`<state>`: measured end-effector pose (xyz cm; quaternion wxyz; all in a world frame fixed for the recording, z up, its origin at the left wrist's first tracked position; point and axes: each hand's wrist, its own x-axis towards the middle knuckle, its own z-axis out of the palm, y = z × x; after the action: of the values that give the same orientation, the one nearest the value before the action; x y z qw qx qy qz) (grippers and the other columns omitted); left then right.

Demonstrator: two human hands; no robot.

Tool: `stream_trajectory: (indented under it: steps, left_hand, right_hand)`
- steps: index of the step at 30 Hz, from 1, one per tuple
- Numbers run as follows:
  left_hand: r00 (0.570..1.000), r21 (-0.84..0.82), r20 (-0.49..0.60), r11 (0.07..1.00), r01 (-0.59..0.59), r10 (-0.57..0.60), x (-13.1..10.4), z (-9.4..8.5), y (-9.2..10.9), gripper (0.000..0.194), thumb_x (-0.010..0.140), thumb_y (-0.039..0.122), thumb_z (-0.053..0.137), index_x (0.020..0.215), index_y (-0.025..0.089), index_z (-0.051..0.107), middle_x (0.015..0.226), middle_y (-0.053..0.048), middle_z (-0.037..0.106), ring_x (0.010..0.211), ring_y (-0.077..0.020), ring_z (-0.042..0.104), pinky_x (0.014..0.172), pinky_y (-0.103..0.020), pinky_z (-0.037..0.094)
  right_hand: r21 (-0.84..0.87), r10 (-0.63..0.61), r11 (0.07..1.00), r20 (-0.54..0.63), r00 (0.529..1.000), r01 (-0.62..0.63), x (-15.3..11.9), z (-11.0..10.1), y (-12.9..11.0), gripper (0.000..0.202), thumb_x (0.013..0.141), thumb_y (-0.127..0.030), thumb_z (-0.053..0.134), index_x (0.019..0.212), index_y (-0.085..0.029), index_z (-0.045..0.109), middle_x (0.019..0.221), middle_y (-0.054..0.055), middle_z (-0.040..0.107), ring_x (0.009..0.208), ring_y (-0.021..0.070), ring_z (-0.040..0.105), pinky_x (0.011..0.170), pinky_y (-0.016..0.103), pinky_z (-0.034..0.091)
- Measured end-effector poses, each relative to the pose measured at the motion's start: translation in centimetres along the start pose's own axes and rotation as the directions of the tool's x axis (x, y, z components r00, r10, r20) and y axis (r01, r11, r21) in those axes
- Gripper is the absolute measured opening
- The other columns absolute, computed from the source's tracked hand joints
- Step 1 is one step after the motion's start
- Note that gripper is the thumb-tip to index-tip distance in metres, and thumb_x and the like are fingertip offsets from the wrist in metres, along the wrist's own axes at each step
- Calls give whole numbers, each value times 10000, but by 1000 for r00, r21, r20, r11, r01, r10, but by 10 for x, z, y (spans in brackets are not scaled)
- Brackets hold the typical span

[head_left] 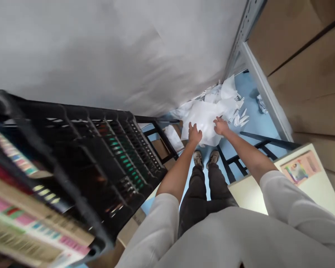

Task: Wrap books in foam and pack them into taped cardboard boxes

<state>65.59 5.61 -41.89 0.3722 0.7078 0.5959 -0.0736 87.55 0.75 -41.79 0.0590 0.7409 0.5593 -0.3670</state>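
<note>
Reaching down with both arms extended, the person places the left hand (194, 133) and the right hand (220, 125) on a heap of white paper (205, 117) lying on the blue floor (254, 119).

Left hand: seen from the back, fingers spread and lying on the near left edge of the heap; whether the fingers pinch a sheet cannot be told.

Right hand: seen from the back, fingers curled over the near right part of the heap, touching it; a firm grip cannot be confirmed.

White paper: crumpled sheets piled loosely against the foot of a large white sheet (114, 52) that fills the upper left of the view. Small white scraps (241, 118) lie just beside the heap on its right.

Crumpled wad (261, 104): separate, on the floor near the grey metal shelf post (264, 89), well apart from the hands.

Shoes (205, 158): a pair, directly below the hands, with dark trousers (205, 193) above them.

Black metal frame (248, 149): low bars on the floor to either side of the feet.

Brown cardboard boxes (301, 48): stacked on the shelving at right.

Pale box (304, 182): at lower right, bearing a coloured label (300, 169) on its top face.

Black plastic crate (100, 156): at left, slatted wall toward the camera, holding packets with coloured stripes (30, 219); blurred.

Light sleeves (293, 208): short, covering both upper arms.
</note>
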Motion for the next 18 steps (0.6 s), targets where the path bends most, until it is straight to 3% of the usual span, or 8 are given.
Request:
stream_trajectory:
  steps: [5, 7, 9, 13, 18]
  left_hand:
    - [999, 8, -47, 1000, -18, 18, 44, 11, -13, 609, 1014, 278, 594, 1609, 180, 506, 1886, -159, 80, 1472, -443, 589, 1202, -577, 527]
    - [999, 3, -41, 999, 32, -32, 55, 16, -17, 592, 993, 254, 618, 1573, 172, 536, 1882, -175, 85, 1418, -441, 634, 1174, -578, 544]
    - [998, -7, -29, 998, 61, -61, 61, 21, -19, 559, 978, 215, 619, 1531, 151, 566, 1853, -207, 198, 1428, -435, 628, 1201, -576, 522]
    - [998, -24, -52, 1000, 18, -19, 55, 26, -18, 520, 974, 140, 543, 1492, 124, 588, 1656, -225, 526, 1520, -394, 550, 1297, -552, 434]
    - [998, -38, -59, 999, 10, -12, 22, 5, 5, 636, 951, 108, 537, 1584, 88, 489, 1605, -224, 579, 1536, -371, 534, 1323, -519, 409]
  right_hand:
    - [-31, -43, 999, -3, 999, 43, 60, 23, 11, 478, 965, -275, 655, 1431, -180, 691, 1846, 180, 217, 1629, 472, 283, 1268, 701, 289]
    - [-47, -39, 998, 2, 999, 39, 77, 30, 15, 463, 953, -339, 698, 1394, -196, 715, 1842, 167, 227, 1656, 491, 202, 1276, 743, 217]
    - [-45, -38, 998, 12, 999, 38, 87, 35, 17, 511, 949, -356, 690, 1440, -215, 686, 1808, 164, 316, 1654, 491, 200, 1266, 772, 193]
    - [-20, -90, 996, -29, 996, 90, 76, 33, 13, 601, 964, -242, 574, 1561, -168, 584, 1700, 197, 492, 1587, 445, 334, 1264, 701, 247]
    - [14, -61, 998, -110, 992, 63, 25, -3, -3, 549, 994, -185, 494, 1524, -136, 626, 1619, 209, 580, 1435, 420, 485, 1191, 604, 354]
